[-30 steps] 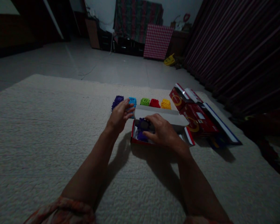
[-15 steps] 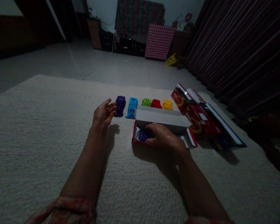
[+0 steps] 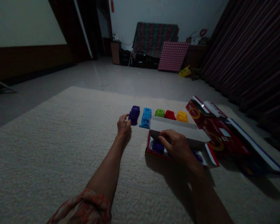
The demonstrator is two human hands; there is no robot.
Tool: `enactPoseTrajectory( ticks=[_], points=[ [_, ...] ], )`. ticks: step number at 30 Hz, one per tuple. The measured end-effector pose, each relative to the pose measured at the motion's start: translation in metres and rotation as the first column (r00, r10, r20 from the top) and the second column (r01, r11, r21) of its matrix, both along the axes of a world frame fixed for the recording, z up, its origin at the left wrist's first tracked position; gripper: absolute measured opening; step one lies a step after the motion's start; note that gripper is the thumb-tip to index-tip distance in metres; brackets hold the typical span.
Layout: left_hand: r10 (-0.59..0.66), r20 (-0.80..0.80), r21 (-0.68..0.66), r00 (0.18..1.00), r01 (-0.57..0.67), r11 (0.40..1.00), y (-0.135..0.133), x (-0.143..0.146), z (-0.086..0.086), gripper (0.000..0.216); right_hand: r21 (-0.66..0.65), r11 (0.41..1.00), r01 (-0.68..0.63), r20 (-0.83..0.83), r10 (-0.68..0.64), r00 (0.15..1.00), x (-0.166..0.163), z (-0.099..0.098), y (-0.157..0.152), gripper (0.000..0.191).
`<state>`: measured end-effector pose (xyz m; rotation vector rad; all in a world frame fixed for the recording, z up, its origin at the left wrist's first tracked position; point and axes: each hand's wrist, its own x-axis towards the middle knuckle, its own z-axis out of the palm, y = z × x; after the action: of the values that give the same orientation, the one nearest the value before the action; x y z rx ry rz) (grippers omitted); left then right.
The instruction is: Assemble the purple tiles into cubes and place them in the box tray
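Observation:
My left hand rests on the mat, its thumb and fingers apart against the left side of a row of dark purple, knobbly plastic building pieces. Over the left part of an open red-and-white box is my right hand, its thumb and fingertips brought together. Whatever they pinch, if anything, is hidden. Inside the box lie purple pieces, just below those fingertips. Right of the purple row are groups of light blue pieces, green pieces, red pieces and yellow pieces.
The box's white lid flap stands raised behind it, partly covering the coloured groups. Larger red cartons with open flaps lie to the right. Everything sits on a cream quilted mat; a dark curtain hangs beyond.
My left hand has moved from beside the purple row to touching its side. My right hand's fingertips have risen and come together over the box. The view has tilted up and shifted left.

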<state>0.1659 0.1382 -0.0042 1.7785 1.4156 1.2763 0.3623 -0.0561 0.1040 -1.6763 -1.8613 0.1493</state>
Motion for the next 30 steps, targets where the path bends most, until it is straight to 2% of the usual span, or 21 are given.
enactPoseTrajectory(
  ticks=[3,7,10,18,23,30],
  points=[
    [-0.11,-0.12,0.072,0.987,0.119,0.99,0.005,0.005,0.001,0.053,0.001,1.0,0.017,-0.014,-0.017,1.0,0.002,-0.003,0.001,0.008],
    [-0.147,-0.192,0.073,0.97,0.164,0.984,0.011,0.008,-0.003,0.059,0.016,1.0,0.022,-0.036,-0.021,0.999,0.003,-0.004,0.0,0.01],
    [-0.129,-0.238,0.073,0.963,0.15,0.986,0.01,0.006,-0.007,0.06,0.017,1.0,0.014,-0.042,-0.013,0.999,0.004,-0.003,-0.001,0.011],
    [-0.096,-0.26,0.06,0.961,0.115,0.992,0.007,-0.003,-0.005,0.058,0.037,0.999,0.028,-0.045,-0.026,0.999,0.013,-0.003,-0.001,0.01],
    [-0.152,-0.274,0.069,0.95,0.177,0.982,0.01,-0.009,-0.006,0.053,0.05,0.998,0.031,-0.047,-0.028,0.999,0.014,-0.003,-0.002,0.009],
    [-0.186,-0.228,0.039,0.956,0.2,0.979,0.009,-0.008,-0.002,0.048,0.029,0.999,0.021,-0.035,-0.02,0.999,0.014,-0.004,-0.001,0.01]
  ],
)
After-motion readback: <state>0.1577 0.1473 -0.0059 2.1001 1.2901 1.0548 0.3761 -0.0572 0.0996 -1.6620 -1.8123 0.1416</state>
